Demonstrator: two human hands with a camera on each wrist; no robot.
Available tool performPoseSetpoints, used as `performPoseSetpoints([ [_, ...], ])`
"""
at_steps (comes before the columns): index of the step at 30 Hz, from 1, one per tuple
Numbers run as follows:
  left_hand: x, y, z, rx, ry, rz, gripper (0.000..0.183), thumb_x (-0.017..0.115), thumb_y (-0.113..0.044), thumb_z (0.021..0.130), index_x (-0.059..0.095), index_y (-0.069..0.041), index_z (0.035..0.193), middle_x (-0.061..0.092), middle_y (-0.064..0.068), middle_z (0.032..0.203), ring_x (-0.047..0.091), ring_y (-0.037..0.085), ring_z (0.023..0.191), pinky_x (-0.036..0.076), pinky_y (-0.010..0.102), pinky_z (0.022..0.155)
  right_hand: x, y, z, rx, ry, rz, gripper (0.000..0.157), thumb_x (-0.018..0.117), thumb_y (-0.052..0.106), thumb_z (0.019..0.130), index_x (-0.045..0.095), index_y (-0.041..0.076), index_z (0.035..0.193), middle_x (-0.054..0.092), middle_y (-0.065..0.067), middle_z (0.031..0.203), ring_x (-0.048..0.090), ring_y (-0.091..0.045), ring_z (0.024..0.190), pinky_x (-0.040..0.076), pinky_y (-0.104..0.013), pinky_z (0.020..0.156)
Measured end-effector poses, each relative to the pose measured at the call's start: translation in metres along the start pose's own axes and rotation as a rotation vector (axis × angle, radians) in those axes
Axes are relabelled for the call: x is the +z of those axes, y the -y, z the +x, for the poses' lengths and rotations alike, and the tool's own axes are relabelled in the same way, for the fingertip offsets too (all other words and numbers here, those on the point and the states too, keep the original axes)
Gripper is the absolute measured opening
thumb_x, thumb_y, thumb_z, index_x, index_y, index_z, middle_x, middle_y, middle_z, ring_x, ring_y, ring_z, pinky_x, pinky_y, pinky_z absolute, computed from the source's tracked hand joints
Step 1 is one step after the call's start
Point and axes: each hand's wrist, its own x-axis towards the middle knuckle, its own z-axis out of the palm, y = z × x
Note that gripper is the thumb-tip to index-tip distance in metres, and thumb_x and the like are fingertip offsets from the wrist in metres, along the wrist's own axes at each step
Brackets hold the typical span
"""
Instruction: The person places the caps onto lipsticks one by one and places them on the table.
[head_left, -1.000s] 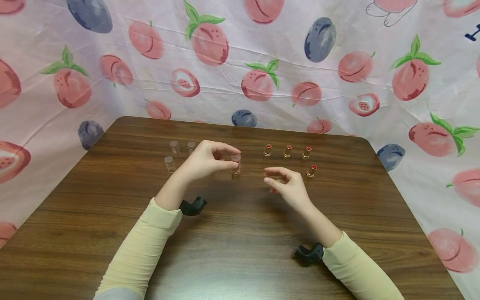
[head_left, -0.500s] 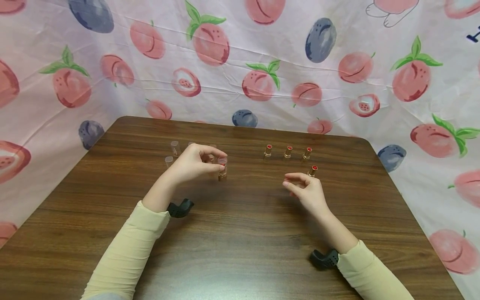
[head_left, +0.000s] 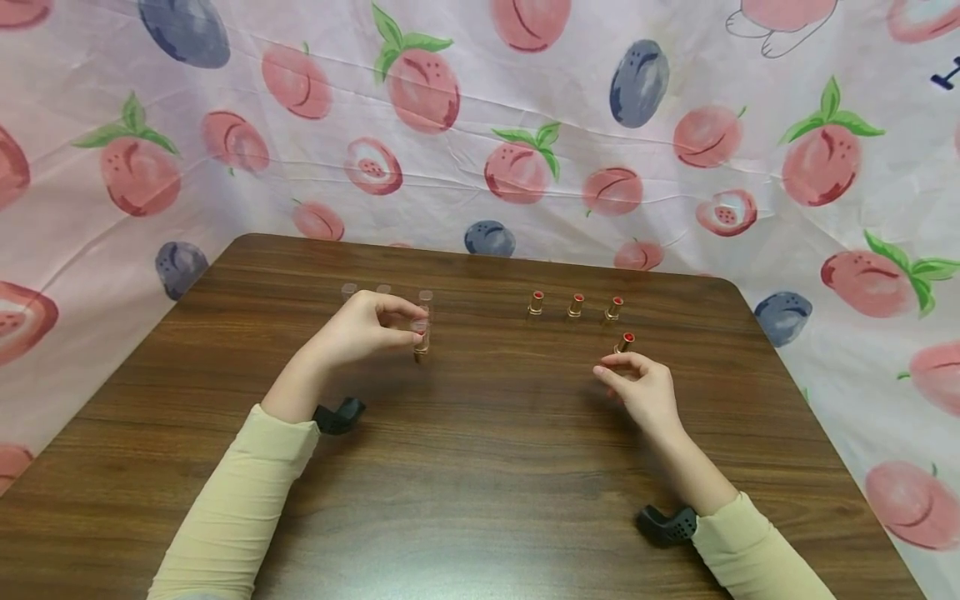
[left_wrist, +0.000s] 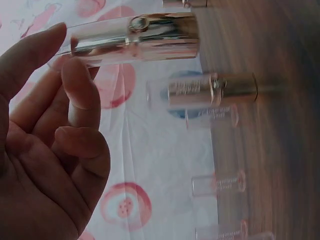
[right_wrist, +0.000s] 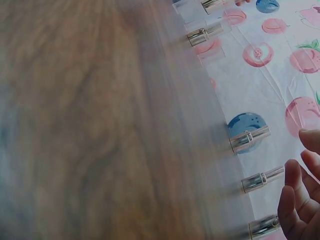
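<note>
Toward back left corner of table [head_left: 480,517]: clear caps [left_wrist: 219,185], partly hidden by left hand [head_left: 362,332], so count not readable. Left of centre, nearer back edge than front: grasping held lipstick [left_wrist: 132,40] by its clear cap, thumb and fingers pinched, gold base down, seemingly lifted. Just beyond, upright: standing capped lipstick [left_wrist: 240,88]. Probably mid-placement of a capped piece; likely needed next, lower base flat near that one, let go without tipping. Right of centre, near back edge: three uncapped lipsticks [head_left: 574,306], upright in a row, red tips bare. Toward right edge, slightly nearer front: front lipstick [head_left: 623,343], also uncapped. Just beside it: right hand [head_left: 647,389], released, fingers loosely bent, nothing held; contact unclear. Likely needed next: pinch low on gold base, avoid red tip.
</note>
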Motion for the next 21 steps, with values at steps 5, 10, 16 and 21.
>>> performPoseSetpoints([
  [5, -0.009, 0.006, 0.001, -0.005, -0.005, 0.018, 0.029, 0.078, -0.009, 0.08, 0.072, -0.004, 0.109, 0.069, 0.008, 0.1, 0.058, 0.016, 0.071, 0.047, 0.026, 0.058, -0.006, -0.006, 0.0, 0.04, -0.058, -0.004, 0.025, 0.078, 0.017, 0.082, 0.07, -0.002, 0.097, 0.069, 0.002, 0.074, 0.061, -0.02, 0.056, 0.048, -0.026, 0.049],
  [10, -0.017, 0.01, 0.002, -0.037, 0.003, 0.0, 0.029, 0.077, -0.008, 0.08, 0.071, -0.002, 0.108, 0.07, 0.008, 0.093, 0.064, 0.021, 0.071, 0.05, 0.027, 0.06, -0.014, -0.011, 0.0, 0.09, -0.111, -0.005, 0.028, 0.079, 0.018, 0.082, 0.066, -0.002, 0.096, 0.067, 0.006, 0.07, 0.06, -0.015, 0.053, 0.049, -0.026, 0.049],
  [16, -0.022, 0.02, 0.003, -0.078, 0.01, -0.028, 0.029, 0.074, -0.005, 0.082, 0.069, 0.002, 0.109, 0.07, 0.01, 0.085, 0.066, 0.019, 0.073, 0.052, 0.028, 0.063, -0.022, -0.017, 0.002, 0.128, -0.108, 0.003, 0.036, 0.077, 0.019, 0.083, 0.062, -0.005, 0.105, 0.067, 0.001, 0.081, 0.06, -0.01, 0.054, 0.049, -0.025, 0.05],
  [21, -0.026, 0.028, 0.005, -0.09, -0.001, -0.045, 0.028, 0.074, -0.005, 0.083, 0.068, 0.002, 0.109, 0.068, 0.012, 0.096, 0.065, 0.012, 0.071, 0.053, 0.028, 0.065, -0.023, -0.021, 0.007, 0.131, -0.089, 0.006, 0.04, 0.075, 0.019, 0.085, 0.059, -0.004, 0.113, 0.066, 0.002, 0.09, 0.062, -0.009, 0.059, 0.05, -0.023, 0.052],
])
